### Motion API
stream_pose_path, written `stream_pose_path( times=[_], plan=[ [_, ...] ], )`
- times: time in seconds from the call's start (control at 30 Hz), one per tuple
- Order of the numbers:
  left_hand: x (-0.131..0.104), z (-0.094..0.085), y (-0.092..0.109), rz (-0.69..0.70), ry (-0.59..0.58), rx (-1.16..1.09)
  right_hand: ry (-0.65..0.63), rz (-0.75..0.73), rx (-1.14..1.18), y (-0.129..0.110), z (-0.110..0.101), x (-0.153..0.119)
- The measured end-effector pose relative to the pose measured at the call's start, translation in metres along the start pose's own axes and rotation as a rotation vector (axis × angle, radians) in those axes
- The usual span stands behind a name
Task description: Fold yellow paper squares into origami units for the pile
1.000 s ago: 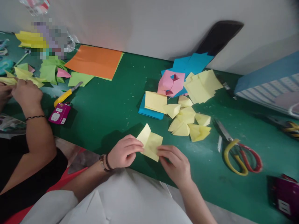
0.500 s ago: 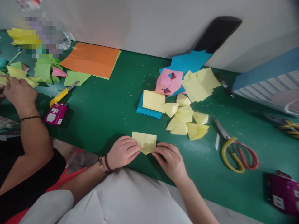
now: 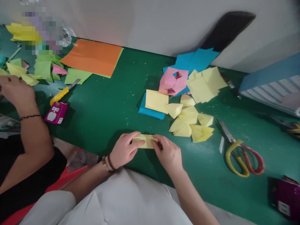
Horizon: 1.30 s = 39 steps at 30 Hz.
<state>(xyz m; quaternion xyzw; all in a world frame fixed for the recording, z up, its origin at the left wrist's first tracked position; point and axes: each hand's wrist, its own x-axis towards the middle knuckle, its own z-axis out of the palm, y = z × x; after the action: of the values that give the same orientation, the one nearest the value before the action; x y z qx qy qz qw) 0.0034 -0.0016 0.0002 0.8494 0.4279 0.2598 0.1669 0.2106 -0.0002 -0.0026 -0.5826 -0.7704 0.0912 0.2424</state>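
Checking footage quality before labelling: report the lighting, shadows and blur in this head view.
Head view: soft, dim overhead light; both hands, left hand and right hand, cast a dark shadow on the green table around the folded yellow paper; the scissors and frame edges look smeared; a pixelated patch hides the top-left corner.

Bare green mat [image 3: 105,109] leftward, folded yellow pieces [image 3: 189,123] rightward

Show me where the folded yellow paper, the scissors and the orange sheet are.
folded yellow paper [image 3: 145,141], head view, middle of the strip.
scissors [image 3: 243,156], head view, on the handles.
orange sheet [image 3: 92,56], head view, its middle.
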Motion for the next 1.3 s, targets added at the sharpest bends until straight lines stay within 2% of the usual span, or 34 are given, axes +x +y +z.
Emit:
stream_pose_path(
  times=[0.2, 0.47, 1.3],
  plan=[
    [-0.0009, 0.0014, 0.0016, -0.013, -0.082, 0.105, -0.060, 0.053, -0.053, -0.0026, 0.0019, 0.0039],
    [-0.0010, 0.0023, 0.0024, -0.047, -0.127, 0.151, -0.048, 0.083, -0.040, -0.0069, 0.0026, 0.0056],
    [-0.0012, 0.0056, 0.0004, -0.134, -0.109, 0.142, -0.055, 0.171, -0.031, -0.0078, 0.0056, 0.0088]
  ],
)
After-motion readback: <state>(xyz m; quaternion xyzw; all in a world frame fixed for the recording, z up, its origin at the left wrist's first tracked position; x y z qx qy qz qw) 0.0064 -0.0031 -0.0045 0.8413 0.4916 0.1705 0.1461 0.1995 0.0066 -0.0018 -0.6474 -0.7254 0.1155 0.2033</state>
